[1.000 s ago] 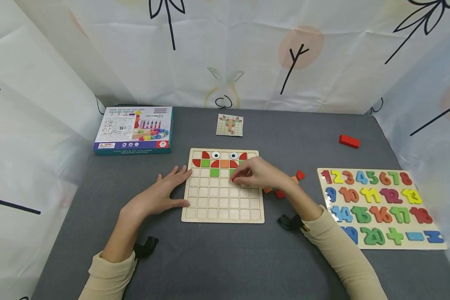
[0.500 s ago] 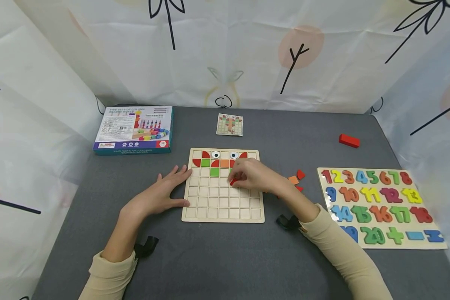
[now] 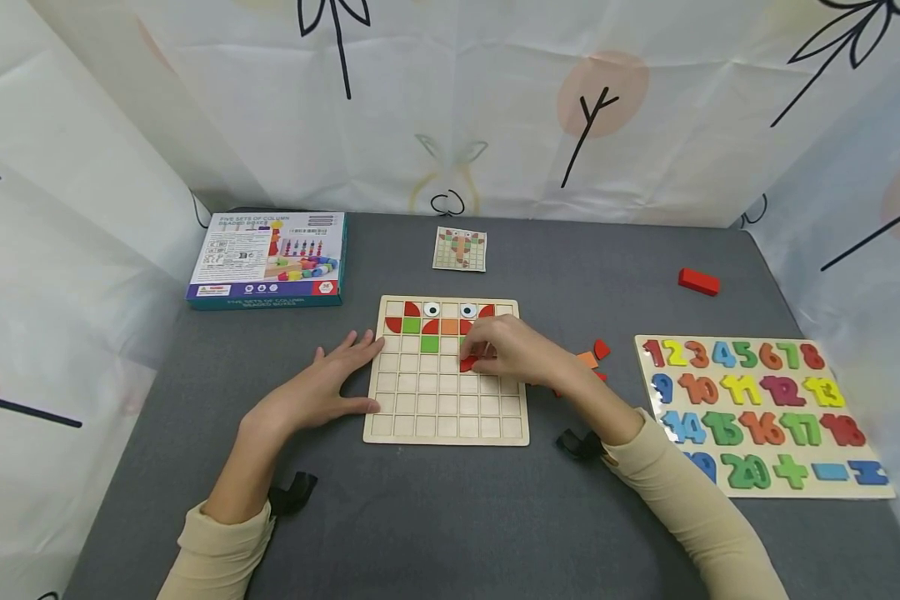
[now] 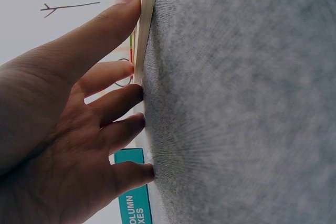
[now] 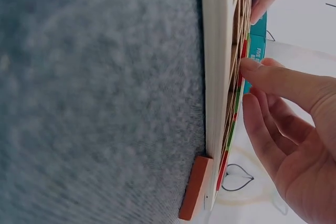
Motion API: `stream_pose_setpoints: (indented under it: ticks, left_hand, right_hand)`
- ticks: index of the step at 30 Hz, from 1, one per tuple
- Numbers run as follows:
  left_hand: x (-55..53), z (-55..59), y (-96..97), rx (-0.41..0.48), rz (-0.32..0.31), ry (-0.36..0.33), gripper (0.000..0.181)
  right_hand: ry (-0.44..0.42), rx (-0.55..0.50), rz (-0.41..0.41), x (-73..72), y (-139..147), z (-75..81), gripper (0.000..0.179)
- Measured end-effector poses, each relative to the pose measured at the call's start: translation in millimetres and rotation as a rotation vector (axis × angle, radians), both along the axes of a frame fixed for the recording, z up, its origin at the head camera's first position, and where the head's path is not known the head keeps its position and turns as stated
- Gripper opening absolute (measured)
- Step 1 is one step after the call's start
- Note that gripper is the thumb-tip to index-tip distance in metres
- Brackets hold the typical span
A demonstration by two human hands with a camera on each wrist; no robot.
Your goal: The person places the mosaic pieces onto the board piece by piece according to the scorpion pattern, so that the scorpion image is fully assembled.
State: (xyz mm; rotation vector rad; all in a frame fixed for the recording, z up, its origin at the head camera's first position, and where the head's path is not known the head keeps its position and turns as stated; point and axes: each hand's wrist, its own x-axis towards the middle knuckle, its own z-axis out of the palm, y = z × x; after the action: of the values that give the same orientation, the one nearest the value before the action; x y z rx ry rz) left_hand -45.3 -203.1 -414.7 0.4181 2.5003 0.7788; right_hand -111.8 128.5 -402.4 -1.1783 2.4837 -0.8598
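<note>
A wooden grid board (image 3: 420, 408) lies flat on the grey table, with red, green, orange and eye tiles filling part of its top rows. My left hand (image 3: 315, 392) rests along the board's left side, fingers spread, its thumb touching the edge in the left wrist view. Over the middle of the board, my right hand (image 3: 521, 350) pinches a red tile (image 3: 467, 364) at a cell below the filled rows. The right wrist view shows the thumb on that tile at the grid; its full outline is hidden by the fingers.
Right of the board lie loose tiles, among them an orange square (image 3: 587, 359) and a red tile (image 3: 602, 349), partly behind the right forearm. A pattern card (image 3: 460, 250), a box (image 3: 270, 262), a red block (image 3: 698, 282) and a number board (image 3: 757, 406) surround the work.
The right hand has shifted and turned slightly at the same spot, and more of the red tile now shows at the cell. The left hand stays in place.
</note>
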Motion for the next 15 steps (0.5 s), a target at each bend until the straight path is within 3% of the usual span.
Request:
stream_pose_setpoints:
  ticks: [10, 15]
  left_hand:
    - [0.5, -0.9, 0.1, 0.0, -0.001, 0.005, 0.101]
    - [0.6, -0.1, 0.5, -0.006, 0.0, 0.004, 0.1]
  right_hand:
    - [0.01, 0.003, -0.045, -1.3, 5, 1.3, 0.01]
    - [-0.036, -0.008, -0.105, 1.0, 20, 6.8, 0.012]
